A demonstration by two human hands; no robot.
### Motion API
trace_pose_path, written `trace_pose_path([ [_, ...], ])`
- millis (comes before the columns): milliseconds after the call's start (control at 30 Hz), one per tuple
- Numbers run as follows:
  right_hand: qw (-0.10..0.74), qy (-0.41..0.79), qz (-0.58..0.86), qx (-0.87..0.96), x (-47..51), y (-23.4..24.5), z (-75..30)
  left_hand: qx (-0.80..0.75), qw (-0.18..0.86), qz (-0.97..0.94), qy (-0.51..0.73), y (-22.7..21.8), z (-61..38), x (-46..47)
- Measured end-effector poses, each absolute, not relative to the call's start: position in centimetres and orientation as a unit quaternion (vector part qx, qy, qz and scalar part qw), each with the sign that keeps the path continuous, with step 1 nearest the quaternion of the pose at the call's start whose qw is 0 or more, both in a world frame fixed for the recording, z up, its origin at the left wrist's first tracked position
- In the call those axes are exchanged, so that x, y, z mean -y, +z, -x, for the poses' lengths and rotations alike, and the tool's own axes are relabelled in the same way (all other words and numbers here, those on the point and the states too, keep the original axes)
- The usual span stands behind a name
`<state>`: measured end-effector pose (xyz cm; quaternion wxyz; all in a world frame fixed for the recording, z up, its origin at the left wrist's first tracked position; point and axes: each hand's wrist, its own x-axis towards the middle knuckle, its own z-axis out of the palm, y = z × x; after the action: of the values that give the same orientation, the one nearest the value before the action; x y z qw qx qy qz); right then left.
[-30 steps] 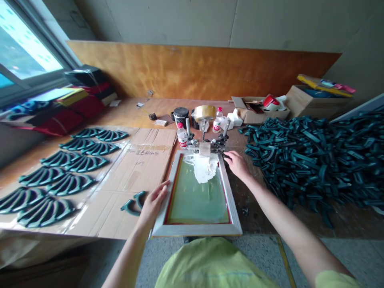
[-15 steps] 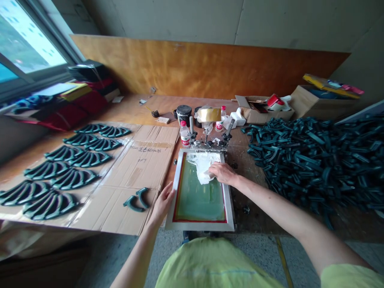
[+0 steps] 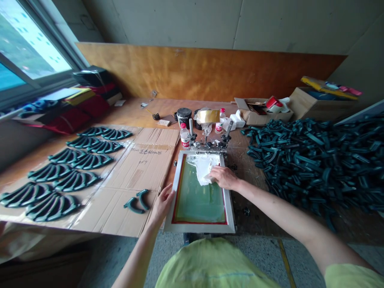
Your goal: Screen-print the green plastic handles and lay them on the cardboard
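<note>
Our right hand (image 3: 223, 178) lies knuckles-up on the green mesh, fingers curled over the edge of a white wad (image 3: 202, 168). We cannot tell whether the grip is clamped on it or only pressing down, nor whether the wad is cloth or ink. The wad spreads from under the fingertips toward the far end of the mesh, so this hand is by far the nearer to it.

Across the mesh and nearer our body, our left hand (image 3: 163, 202) rests with its grip apart, fingers laid along the left rail of the screen frame (image 3: 230, 208). It is well apart from the wad. The frame's long axis runs straight away from us, from our chest out to the hinge clamps (image 3: 210, 145) just beyond the right hand.

Just outside the left hand, two teal curved parts (image 3: 136, 202) lie on a cardboard sheet (image 3: 147, 168). Farther that way stand rows of teal fan-shaped pieces (image 3: 72, 168). Outside the right arm, a heap of teal parts (image 3: 315, 160) covers that side of the table (image 3: 252, 200). Past the clamps stand a small bottle (image 3: 183, 138), a black tin (image 3: 184, 116) and open cardboard boxes (image 3: 261, 114).
</note>
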<state>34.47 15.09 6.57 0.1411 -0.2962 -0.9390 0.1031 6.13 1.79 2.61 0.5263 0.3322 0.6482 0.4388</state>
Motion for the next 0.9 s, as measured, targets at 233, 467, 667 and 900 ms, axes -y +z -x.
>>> trace_pose_path([
  [233,0.182,0.124,0.455,0.863,-22.4,11.0,-31.9,-0.644,0.531,-0.346,0.428,7.3,-5.1,-2.2],
  [467,0.286,0.104,0.616,0.726,-23.0,8.8,-38.5,-0.57,0.47,-0.389,0.55,14.4,-5.1,-6.8],
  [667,0.19,0.171,0.52,0.815,-17.0,2.7,-38.5,-0.499,0.436,-0.403,0.631,18.0,-6.1,-12.4],
  [900,0.18,0.096,0.474,0.856,-11.4,5.0,-33.4,-0.557,0.638,-0.308,0.434,10.4,-11.4,-6.0],
])
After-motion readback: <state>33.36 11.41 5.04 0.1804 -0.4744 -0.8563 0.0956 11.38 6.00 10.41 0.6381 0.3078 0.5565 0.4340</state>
